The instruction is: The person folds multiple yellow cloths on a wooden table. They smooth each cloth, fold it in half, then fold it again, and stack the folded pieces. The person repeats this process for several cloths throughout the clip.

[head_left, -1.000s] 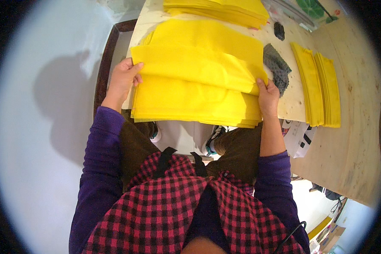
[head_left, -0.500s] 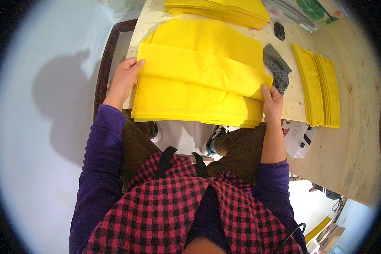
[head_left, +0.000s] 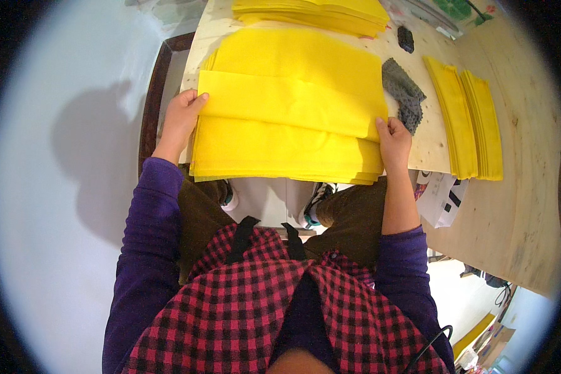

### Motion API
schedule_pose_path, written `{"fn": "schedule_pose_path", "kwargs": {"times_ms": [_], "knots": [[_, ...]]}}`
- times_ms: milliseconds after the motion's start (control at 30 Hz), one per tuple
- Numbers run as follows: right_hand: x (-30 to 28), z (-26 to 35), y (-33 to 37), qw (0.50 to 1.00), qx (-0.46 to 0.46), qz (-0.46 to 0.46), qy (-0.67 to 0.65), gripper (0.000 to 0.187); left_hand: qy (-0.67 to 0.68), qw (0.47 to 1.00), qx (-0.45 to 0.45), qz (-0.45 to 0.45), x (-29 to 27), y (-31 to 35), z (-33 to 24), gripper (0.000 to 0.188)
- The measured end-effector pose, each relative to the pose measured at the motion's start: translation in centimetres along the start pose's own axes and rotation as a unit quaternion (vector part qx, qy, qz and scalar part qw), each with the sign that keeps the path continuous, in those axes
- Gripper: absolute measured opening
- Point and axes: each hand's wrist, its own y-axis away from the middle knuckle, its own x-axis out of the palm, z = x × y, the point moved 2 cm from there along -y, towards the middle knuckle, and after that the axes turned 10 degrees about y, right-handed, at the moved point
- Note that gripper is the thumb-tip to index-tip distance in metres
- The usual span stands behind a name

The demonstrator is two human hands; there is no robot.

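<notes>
Pinched at both ends by the closed fingers point(head_left: 203, 98) of the left hand point(head_left: 181, 121) and right hand point(head_left: 395, 144), the yellow flap point(head_left: 287, 103) atop the bench's point(head_left: 433, 140) near stack point(head_left: 280, 156) has shifted leftward, seemingly lining up better.

A table point(head_left: 431, 140) bears yellow stacks point(head_left: 296, 56), grey cloth point(head_left: 405, 90), a black object point(head_left: 406, 38).

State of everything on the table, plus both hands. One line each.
Left hand: pinching the held yellow sheet's left side
Right hand: pinching its right side
Held yellow sheet: folded over, across the near yellow stack
Near yellow stack: layered, lying flat
Far yellow stack: layered, lying flat, cut off by frame
Two narrow yellow stacks: layered, side by side
Grey cloth: crumpled
Small black object: state unclear
</notes>
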Motion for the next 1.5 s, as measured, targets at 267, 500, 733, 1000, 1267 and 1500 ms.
{"fn": "schedule_pose_path", "kwargs": {"times_ms": [267, 500, 733, 1000, 1267, 1500], "knots": [[0.1, 0.1, 0.1, 0.999, 0.007, 0.004, 0.041, 0.028, -0.198, 0.975, 0.100, -0.027, 0.0, -0.4, 0.2, 0.024], [0.1, -0.2, -0.1, 0.998, -0.011, 0.006, 0.063, 0.027, -0.255, 0.956, 0.134, -0.050, 0.4, -0.3, -0.1, 0.024], [0.4, -0.7, 0.0, 0.998, 0.003, 0.002, 0.070, 0.024, -0.310, 0.941, 0.126, -0.057, 0.8, -0.1, -0.4, 0.025], [0.4, -0.7, -0.1, 0.995, -0.016, -0.019, 0.096, 0.025, -0.335, 0.936, 0.091, -0.058, 0.9, 0.0, -0.3, 0.027], [-1.5, 3.5, -0.1, 0.986, -0.038, -0.123, 0.105, 0.029, -0.346, 0.932, 0.094, -0.050, 1.1, 0.8, -1.3, 0.025], [6.8, 17.6, 5.3, 0.931, -0.333, 0.091, 0.119, 0.057, -0.318, 0.939, 0.119, -0.056, 1.0, 0.3, -0.7, 0.025]]}}
